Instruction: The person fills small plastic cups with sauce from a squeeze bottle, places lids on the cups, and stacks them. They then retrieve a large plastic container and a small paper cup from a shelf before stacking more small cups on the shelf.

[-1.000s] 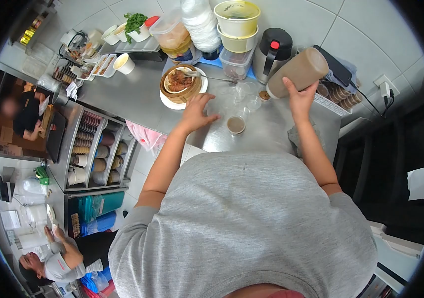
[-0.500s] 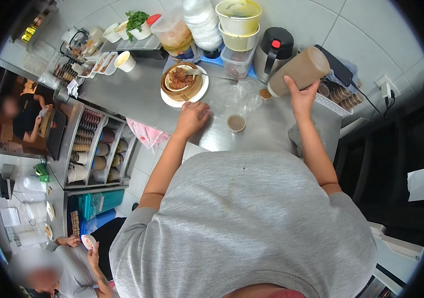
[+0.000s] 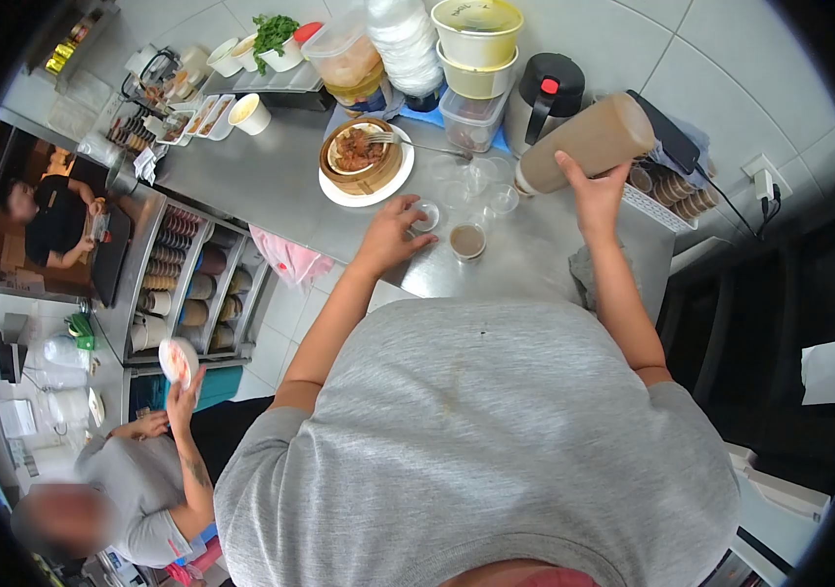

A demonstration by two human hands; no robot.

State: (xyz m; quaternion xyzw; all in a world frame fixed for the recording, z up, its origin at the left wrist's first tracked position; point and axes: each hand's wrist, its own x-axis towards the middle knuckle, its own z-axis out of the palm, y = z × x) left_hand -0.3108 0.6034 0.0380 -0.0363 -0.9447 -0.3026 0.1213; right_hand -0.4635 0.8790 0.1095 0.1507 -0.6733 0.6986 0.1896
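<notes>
Right hand [image 3: 596, 196]: fingers wrapped tight around the lower body of a bottle [image 3: 589, 140], held clear above the counter [image 3: 271, 191]. Bottle is plastic with a brown fill.

Left hand [image 3: 393, 235]: half open with the fingers loosely spread, palm low over the counter. Thumb and forefinger tips meet the rim of an empty clear cup [image 3: 425, 215]. Closure around it is not seen.

Surroundings:
- A sauce cup [image 3: 466, 240], filled with brown liquid, stands just right of the clear cup, apart from both hands.
- A cluster of spare cups [image 3: 476, 181], clear and empty, sits behind these, under the bottle's nozzle end.
- A steamer [image 3: 364, 157] with food sits on a white plate [image 3: 339, 194] to the left, a fork [image 3: 408, 145] resting across its rim.
- A flask [image 3: 545, 98] and stacked tubs [image 3: 474, 59] line the wall behind.
- A rack [image 3: 672, 186] of small cups lies right of the bottle.
- Nothing stands between the bottle and the cups below it.
- A co-worker at lower left holds up a small dish [image 3: 178, 360], well apart from the counter work.

Bottle orientation: the long axis is close to level, running from the base at upper right to the nozzle at lower left. Nozzle is tipped slightly down, pointing toward the spare cups. Flow from it cannot be made out.
</notes>
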